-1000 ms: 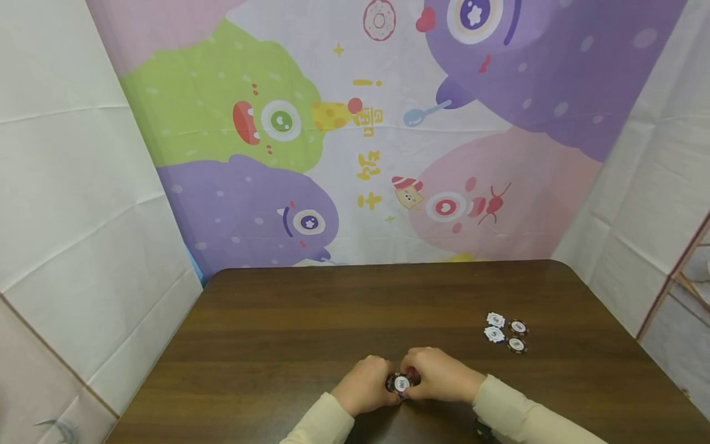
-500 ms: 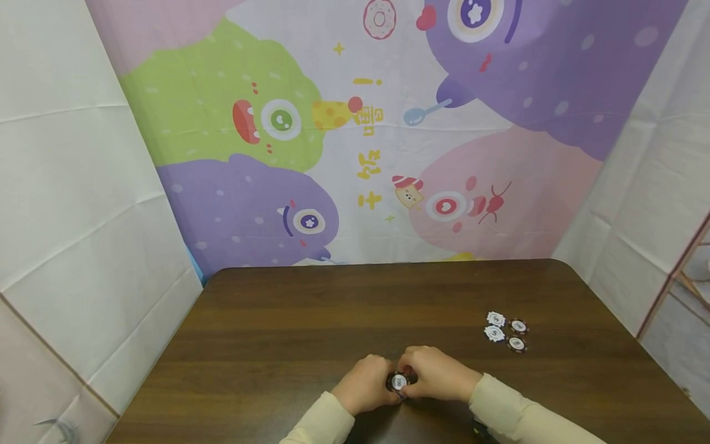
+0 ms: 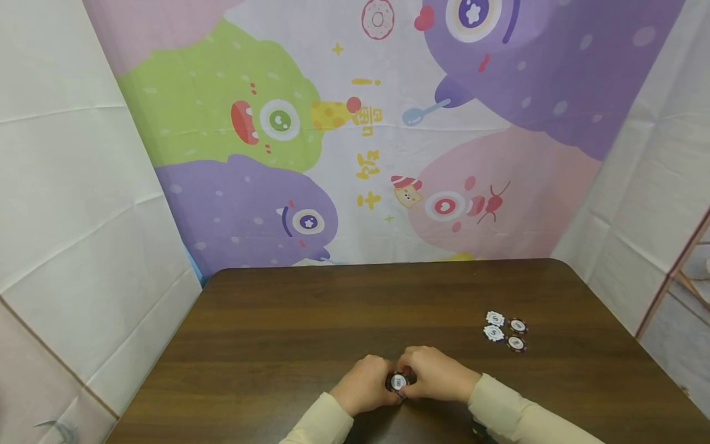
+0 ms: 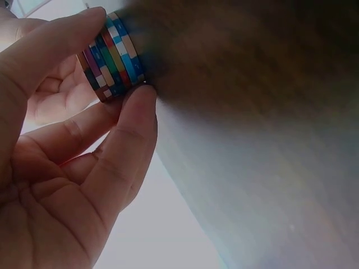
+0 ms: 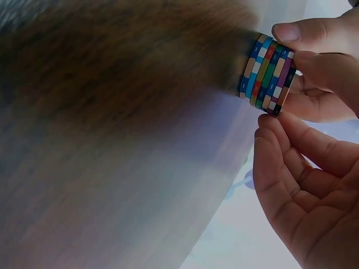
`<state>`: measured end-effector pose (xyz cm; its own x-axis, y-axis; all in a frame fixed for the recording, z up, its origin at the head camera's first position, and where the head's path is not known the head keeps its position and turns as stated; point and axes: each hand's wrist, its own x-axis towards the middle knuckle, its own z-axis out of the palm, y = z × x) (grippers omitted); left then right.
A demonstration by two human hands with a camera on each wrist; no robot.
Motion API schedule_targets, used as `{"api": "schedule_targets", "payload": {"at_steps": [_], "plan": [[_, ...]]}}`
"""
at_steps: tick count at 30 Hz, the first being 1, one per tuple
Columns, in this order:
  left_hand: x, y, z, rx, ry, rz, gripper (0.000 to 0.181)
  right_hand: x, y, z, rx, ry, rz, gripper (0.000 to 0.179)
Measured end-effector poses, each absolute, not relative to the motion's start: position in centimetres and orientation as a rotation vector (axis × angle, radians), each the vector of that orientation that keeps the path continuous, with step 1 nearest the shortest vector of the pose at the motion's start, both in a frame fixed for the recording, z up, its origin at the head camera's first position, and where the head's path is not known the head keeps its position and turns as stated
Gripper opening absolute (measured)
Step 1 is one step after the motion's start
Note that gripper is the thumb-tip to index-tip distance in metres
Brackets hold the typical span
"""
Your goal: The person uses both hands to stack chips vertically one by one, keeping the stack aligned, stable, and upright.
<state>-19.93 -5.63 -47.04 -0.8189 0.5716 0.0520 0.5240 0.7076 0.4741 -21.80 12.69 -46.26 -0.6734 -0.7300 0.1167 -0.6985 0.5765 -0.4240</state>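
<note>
A short stack of poker chips (image 3: 398,382) stands on the table near its front edge, with a dark-rimmed, white-centred chip on top. My left hand (image 3: 366,383) grips it from the left side, thumb and fingers bent round the edge. From the right, my right hand (image 3: 440,375) pinches the same stack between thumb and fingers. In the left wrist view the stacked chips (image 4: 115,56) show edges banded in blue, green, red, purple and white. The right wrist view shows these chips (image 5: 266,73) lined up evenly, with fingertips right at their rims.
Toward the right of the brown wooden table (image 3: 266,333) lie two white chips (image 3: 493,333) beside two dark chips (image 3: 516,343), all flat. Behind the table hangs a cartoon-print cloth (image 3: 366,234). A dark object (image 3: 481,430) peeks out beneath the right sleeve.
The right hand has shifted slightly left, and the top chip has moved a little left with it, sitting more evenly between the hands. The left hand has stayed almost still.
</note>
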Motion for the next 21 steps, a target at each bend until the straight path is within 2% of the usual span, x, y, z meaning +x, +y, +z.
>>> {"api": "schedule_targets", "payload": {"at_steps": [10,21], "plan": [[-20.0,-5.7,-47.0,0.894,2.817,0.740,0.016,-22.0,13.5,-46.1,-1.176,2.747,-0.744,0.027],[-20.1,-5.5,-47.0,0.889,2.871,0.634,0.018,-22.6,17.1,-45.0,-0.975,2.922,-0.761,0.033]]}}
